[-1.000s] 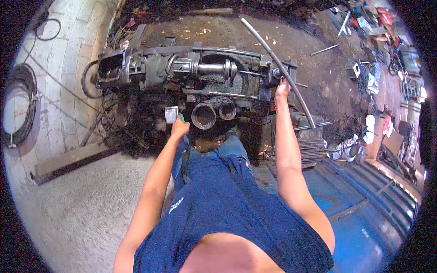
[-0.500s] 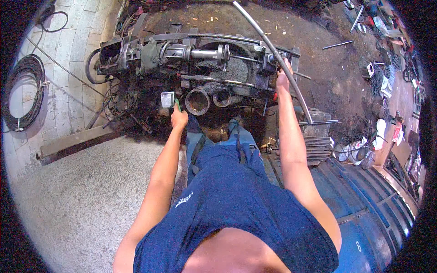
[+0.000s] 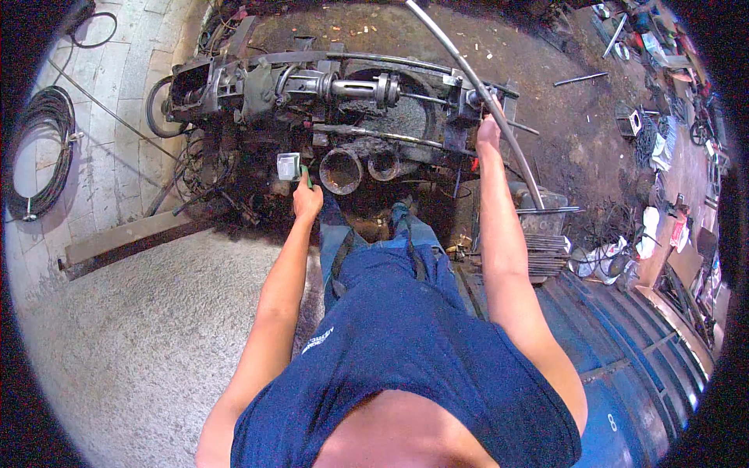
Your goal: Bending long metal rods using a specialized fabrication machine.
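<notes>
My left hand is closed around a narrow green piece, just beside a pale square box at the machine's near side. At the machine's right end, my right hand is closed against the carriage. A long grey metal bar slants across its fingers, hiding what they grip. Between the hands runs a greasy machine like a lathe. Its shiny cylinder shows a dark lengthwise slot and ends in a flanged collar. Two open tube ends sit below.
Coiled black cable hangs on the pale wall at left. A metal beam lies across the left side. To the right are stacked metal rods, a blue ribbed sheet and scattered scrap. A loose rod lies on the dirty floor.
The shiny cylinder has turned, and a dark slot now faces up where its surface looked smooth. Both hands keep their places; the right one sits slightly lower behind the bar.
</notes>
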{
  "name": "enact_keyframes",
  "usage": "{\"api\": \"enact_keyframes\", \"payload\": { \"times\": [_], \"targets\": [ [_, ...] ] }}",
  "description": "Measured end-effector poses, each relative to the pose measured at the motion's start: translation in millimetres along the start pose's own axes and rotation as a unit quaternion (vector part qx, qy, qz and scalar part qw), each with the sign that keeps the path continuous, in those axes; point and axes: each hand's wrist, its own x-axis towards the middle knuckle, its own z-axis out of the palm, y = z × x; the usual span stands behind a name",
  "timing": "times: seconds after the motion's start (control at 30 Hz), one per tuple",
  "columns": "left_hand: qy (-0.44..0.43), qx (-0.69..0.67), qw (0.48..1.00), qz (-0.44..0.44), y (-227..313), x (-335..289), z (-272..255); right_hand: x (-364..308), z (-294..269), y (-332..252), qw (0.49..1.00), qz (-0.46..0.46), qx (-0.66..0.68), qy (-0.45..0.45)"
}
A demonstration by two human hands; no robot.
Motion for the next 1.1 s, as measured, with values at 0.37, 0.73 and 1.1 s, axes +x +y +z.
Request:
{"api": "enact_keyframes", "payload": {
  "times": [0.37, 0.73, 1.1],
  "targets": [
    [-0.008, -0.014, 0.998, 0.06, -19, 15, 4, 9, 6, 20, 0.985, -0.136, -0.098, 0.034],
    [-0.024, -0.005, 0.998, 0.058, -15, 16, 1, 8, 11, 2, 0.999, -0.041, -0.028, 0.004],
    [-0.038, -0.003, 0.997, 0.073, -21, 18, -1, 0, 16, -11, 0.986, 0.156, -0.053, 0.037]
  ]
}}
